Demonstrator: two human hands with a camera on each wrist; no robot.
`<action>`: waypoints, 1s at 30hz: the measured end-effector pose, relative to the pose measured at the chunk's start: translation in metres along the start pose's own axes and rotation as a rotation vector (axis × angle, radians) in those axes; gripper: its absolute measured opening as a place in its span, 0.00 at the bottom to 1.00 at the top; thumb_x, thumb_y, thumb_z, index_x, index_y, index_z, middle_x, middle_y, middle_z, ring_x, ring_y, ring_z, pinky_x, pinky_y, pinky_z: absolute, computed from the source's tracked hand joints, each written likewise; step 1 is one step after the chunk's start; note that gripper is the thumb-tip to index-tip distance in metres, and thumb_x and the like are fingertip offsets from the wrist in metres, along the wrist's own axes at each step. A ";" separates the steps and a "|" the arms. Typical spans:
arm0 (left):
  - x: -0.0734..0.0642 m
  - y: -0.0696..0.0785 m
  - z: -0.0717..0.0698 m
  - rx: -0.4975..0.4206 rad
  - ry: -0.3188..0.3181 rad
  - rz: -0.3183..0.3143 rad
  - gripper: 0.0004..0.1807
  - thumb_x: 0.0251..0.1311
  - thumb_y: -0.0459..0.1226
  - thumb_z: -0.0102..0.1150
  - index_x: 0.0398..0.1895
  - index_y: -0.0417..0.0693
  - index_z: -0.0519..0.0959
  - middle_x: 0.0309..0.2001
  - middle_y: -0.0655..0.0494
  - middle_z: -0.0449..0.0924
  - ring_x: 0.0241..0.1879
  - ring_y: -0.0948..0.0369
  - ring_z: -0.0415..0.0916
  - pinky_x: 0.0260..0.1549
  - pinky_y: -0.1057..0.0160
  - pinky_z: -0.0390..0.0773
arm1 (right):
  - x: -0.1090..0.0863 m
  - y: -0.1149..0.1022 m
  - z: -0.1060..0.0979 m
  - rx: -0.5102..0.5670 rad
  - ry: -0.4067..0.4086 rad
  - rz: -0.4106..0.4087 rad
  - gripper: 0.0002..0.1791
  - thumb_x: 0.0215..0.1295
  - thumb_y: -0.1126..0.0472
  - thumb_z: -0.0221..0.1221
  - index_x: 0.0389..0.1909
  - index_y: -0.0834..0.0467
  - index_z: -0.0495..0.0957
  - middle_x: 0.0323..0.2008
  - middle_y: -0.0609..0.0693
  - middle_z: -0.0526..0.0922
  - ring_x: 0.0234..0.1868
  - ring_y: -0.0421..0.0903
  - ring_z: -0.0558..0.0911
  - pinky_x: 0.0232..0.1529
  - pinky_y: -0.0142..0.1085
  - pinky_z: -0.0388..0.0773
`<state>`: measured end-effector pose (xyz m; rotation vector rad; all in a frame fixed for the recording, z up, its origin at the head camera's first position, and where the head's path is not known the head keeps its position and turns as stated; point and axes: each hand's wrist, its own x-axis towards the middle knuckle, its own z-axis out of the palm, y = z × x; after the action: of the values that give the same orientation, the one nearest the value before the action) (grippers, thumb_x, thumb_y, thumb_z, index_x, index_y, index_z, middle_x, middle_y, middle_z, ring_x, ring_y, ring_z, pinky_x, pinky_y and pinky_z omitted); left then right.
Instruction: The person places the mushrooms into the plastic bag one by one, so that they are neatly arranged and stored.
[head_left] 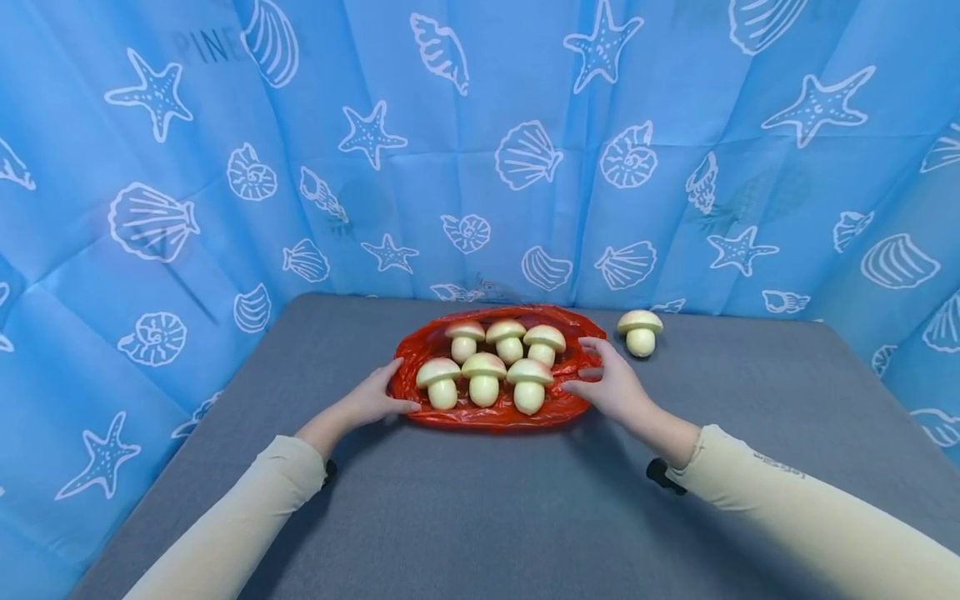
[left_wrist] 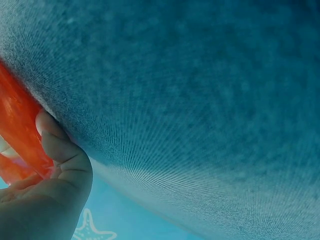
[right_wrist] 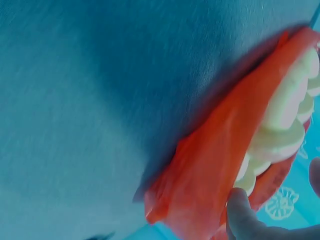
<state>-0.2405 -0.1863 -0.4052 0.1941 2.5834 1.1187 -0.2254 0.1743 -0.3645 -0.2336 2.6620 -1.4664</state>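
Observation:
A red plastic bag (head_left: 495, 422) lies on the grey table with its mouth spread wide. Inside sit several cream toy mushrooms (head_left: 483, 379) in two rows, caps up. My left hand (head_left: 372, 397) grips the bag's left end, thumb in front and fingers behind; the left wrist view shows the red film (left_wrist: 22, 125) between thumb and fingers. At the bag's right end, my right hand (head_left: 617, 387) has its fingers apart. Its thumb (right_wrist: 242, 212) touches the bag's rim in the right wrist view. Another toy mushroom (head_left: 641, 333) stands outside the bag, beyond the right hand.
The grey table (head_left: 480, 517) reaches back to a blue curtain (head_left: 480, 150) printed with shells and starfish, which also hangs along both sides. A dark wrist device (head_left: 664, 476) shows under the right wrist.

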 end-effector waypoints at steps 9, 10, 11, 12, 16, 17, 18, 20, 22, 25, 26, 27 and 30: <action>0.000 0.000 0.000 0.003 -0.001 -0.011 0.52 0.59 0.46 0.65 0.76 0.37 0.43 0.74 0.30 0.41 0.72 0.37 0.41 0.65 0.37 0.49 | 0.003 0.005 -0.022 0.009 0.073 -0.012 0.36 0.63 0.68 0.63 0.68 0.69 0.56 0.64 0.71 0.62 0.57 0.67 0.73 0.49 0.51 0.78; 0.000 0.001 0.000 0.004 0.000 -0.010 0.52 0.60 0.46 0.65 0.76 0.37 0.43 0.74 0.30 0.42 0.72 0.37 0.41 0.65 0.37 0.50 | 0.004 0.006 -0.024 0.009 0.079 -0.016 0.36 0.63 0.68 0.62 0.69 0.70 0.56 0.64 0.72 0.62 0.58 0.67 0.73 0.49 0.51 0.78; 0.000 0.000 0.000 0.004 0.001 -0.012 0.52 0.59 0.46 0.65 0.76 0.37 0.43 0.74 0.30 0.42 0.72 0.37 0.41 0.65 0.37 0.50 | 0.005 0.006 -0.025 0.011 0.081 -0.016 0.37 0.63 0.68 0.62 0.69 0.70 0.56 0.64 0.71 0.61 0.58 0.67 0.72 0.50 0.51 0.77; 0.000 0.000 0.000 0.005 0.001 -0.011 0.52 0.59 0.46 0.65 0.76 0.37 0.43 0.74 0.30 0.42 0.72 0.36 0.41 0.65 0.37 0.50 | 0.004 0.005 -0.028 0.024 0.072 -0.012 0.37 0.64 0.68 0.61 0.70 0.70 0.54 0.66 0.71 0.59 0.60 0.68 0.71 0.52 0.53 0.75; 0.000 -0.001 0.000 0.005 0.007 -0.009 0.52 0.60 0.45 0.65 0.76 0.37 0.43 0.74 0.30 0.42 0.72 0.36 0.41 0.65 0.37 0.50 | 0.008 0.011 -0.035 -0.009 0.084 -0.024 0.37 0.65 0.67 0.61 0.71 0.69 0.54 0.67 0.70 0.59 0.63 0.67 0.68 0.54 0.54 0.73; 0.000 -0.001 0.000 0.005 0.008 -0.010 0.51 0.60 0.45 0.65 0.76 0.37 0.44 0.74 0.30 0.42 0.72 0.36 0.41 0.65 0.37 0.50 | 0.009 0.014 -0.037 -0.025 0.091 -0.033 0.37 0.65 0.66 0.61 0.71 0.69 0.55 0.67 0.70 0.59 0.63 0.67 0.67 0.55 0.55 0.73; 0.000 -0.001 0.000 0.004 0.009 -0.010 0.51 0.60 0.44 0.65 0.76 0.37 0.44 0.74 0.30 0.42 0.72 0.36 0.40 0.65 0.37 0.49 | 0.011 0.016 -0.039 -0.042 0.097 -0.044 0.37 0.65 0.66 0.61 0.70 0.69 0.55 0.67 0.70 0.60 0.63 0.68 0.67 0.55 0.56 0.72; 0.000 -0.001 0.000 0.004 0.009 -0.011 0.51 0.60 0.45 0.65 0.76 0.37 0.44 0.74 0.30 0.42 0.72 0.36 0.40 0.65 0.36 0.49 | 0.014 0.023 -0.044 -0.080 0.114 -0.072 0.37 0.64 0.66 0.62 0.70 0.69 0.56 0.66 0.70 0.60 0.63 0.68 0.66 0.55 0.57 0.71; 0.000 0.000 0.000 0.004 0.008 -0.012 0.51 0.60 0.45 0.65 0.76 0.37 0.44 0.74 0.30 0.42 0.72 0.36 0.41 0.65 0.36 0.49 | 0.017 0.030 -0.049 -0.113 0.128 -0.099 0.37 0.64 0.66 0.62 0.70 0.70 0.56 0.66 0.70 0.60 0.63 0.68 0.65 0.55 0.59 0.70; 0.000 0.001 0.000 0.003 0.008 -0.015 0.51 0.60 0.44 0.64 0.76 0.37 0.44 0.74 0.30 0.42 0.72 0.36 0.42 0.65 0.36 0.50 | 0.022 0.039 -0.056 -0.137 0.142 -0.117 0.37 0.64 0.66 0.62 0.70 0.70 0.56 0.66 0.70 0.60 0.62 0.68 0.64 0.55 0.59 0.69; 0.000 0.001 0.000 0.002 0.008 -0.017 0.51 0.60 0.44 0.64 0.76 0.37 0.44 0.74 0.30 0.42 0.72 0.37 0.42 0.65 0.36 0.51 | 0.023 0.042 -0.058 -0.142 0.144 -0.115 0.38 0.64 0.66 0.62 0.70 0.70 0.56 0.66 0.71 0.60 0.63 0.68 0.64 0.54 0.60 0.70; -0.001 0.001 0.000 0.004 0.008 -0.015 0.51 0.60 0.44 0.64 0.76 0.37 0.44 0.74 0.30 0.43 0.72 0.36 0.42 0.65 0.36 0.51 | 0.024 0.044 -0.059 -0.147 0.144 -0.115 0.38 0.64 0.66 0.62 0.70 0.70 0.55 0.66 0.71 0.59 0.63 0.69 0.63 0.54 0.60 0.69; 0.000 0.001 0.000 -0.001 0.010 -0.014 0.51 0.60 0.45 0.64 0.76 0.37 0.44 0.74 0.30 0.42 0.72 0.37 0.42 0.65 0.37 0.51 | 0.029 0.049 -0.064 -0.168 0.149 -0.127 0.39 0.63 0.65 0.63 0.70 0.71 0.55 0.66 0.72 0.58 0.62 0.70 0.63 0.56 0.61 0.67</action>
<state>-0.2405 -0.1858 -0.4043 0.1701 2.5894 1.1187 -0.2680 0.2477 -0.3718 -0.3232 2.9449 -1.3417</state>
